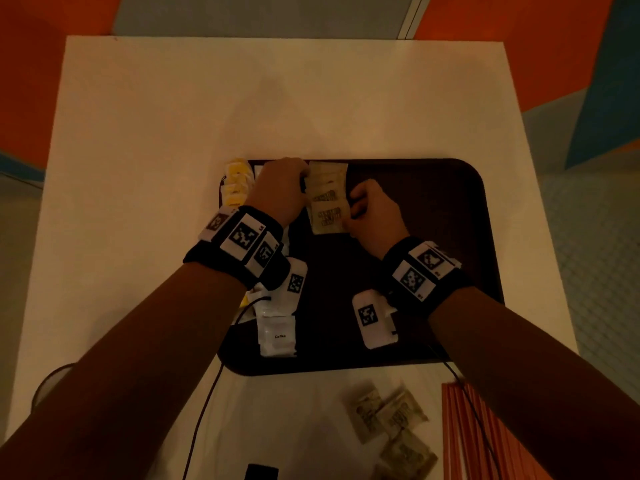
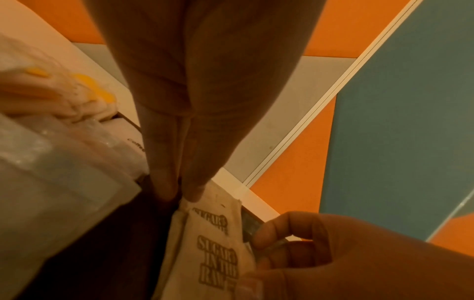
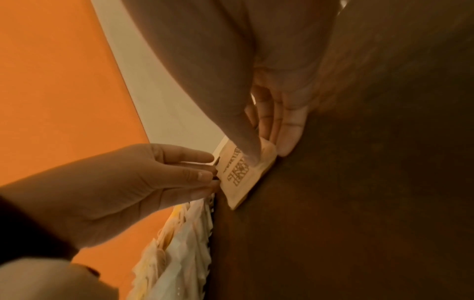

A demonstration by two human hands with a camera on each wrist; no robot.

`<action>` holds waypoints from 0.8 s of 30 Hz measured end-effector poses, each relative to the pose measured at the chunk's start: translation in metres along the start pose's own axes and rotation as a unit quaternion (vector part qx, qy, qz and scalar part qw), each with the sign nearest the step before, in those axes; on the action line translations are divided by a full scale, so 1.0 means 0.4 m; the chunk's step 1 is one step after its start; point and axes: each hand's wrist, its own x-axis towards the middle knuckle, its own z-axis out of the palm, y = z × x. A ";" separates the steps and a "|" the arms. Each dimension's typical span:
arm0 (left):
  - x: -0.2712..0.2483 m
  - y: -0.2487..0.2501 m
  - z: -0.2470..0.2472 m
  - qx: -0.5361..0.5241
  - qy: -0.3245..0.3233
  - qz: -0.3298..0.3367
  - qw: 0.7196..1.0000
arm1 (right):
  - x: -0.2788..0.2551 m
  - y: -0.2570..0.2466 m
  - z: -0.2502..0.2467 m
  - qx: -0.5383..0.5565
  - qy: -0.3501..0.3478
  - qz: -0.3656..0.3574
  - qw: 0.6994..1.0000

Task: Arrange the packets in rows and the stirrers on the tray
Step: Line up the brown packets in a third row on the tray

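Left hand: fingers straight, held together, tips pointing down.
Right hand: fingers curled, thumb extended.
Forearms: both reach forward, wrists banded.

Table: a white rectangular table with a smooth matte top.
Wall: flat panels in orange and in blue-grey behind and beside the table; both colours show in the left wrist view too, orange and blue-grey.
Strip: a thin white vertical strip between the panels, beyond the far edge of the table.
Floor: a pale floor with a small tile pattern to the right of the table.
Basket: a dark round mesh container at the near left corner of the table, mostly hidden.
Small object: a black rectangular object on the table at the near edge, cut by the frame; what it is I cannot tell.
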 end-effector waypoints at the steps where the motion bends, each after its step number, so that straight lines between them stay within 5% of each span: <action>1: -0.003 0.000 0.001 -0.001 0.002 -0.003 1.000 | 0.000 -0.001 0.002 -0.003 0.001 -0.005 1.000; 9: -0.030 0.010 -0.011 -0.069 0.005 -0.026 0.997 | 0.004 0.005 -0.012 -0.085 -0.005 -0.028 0.996; 17: -0.073 0.040 0.045 -0.189 -0.037 -0.074 0.978 | 0.025 -0.013 -0.017 -0.040 -0.012 -0.055 0.998; 24: -0.107 0.065 0.052 -0.251 -0.008 -0.058 0.966 | 0.011 0.002 -0.008 -0.030 0.039 -0.050 0.998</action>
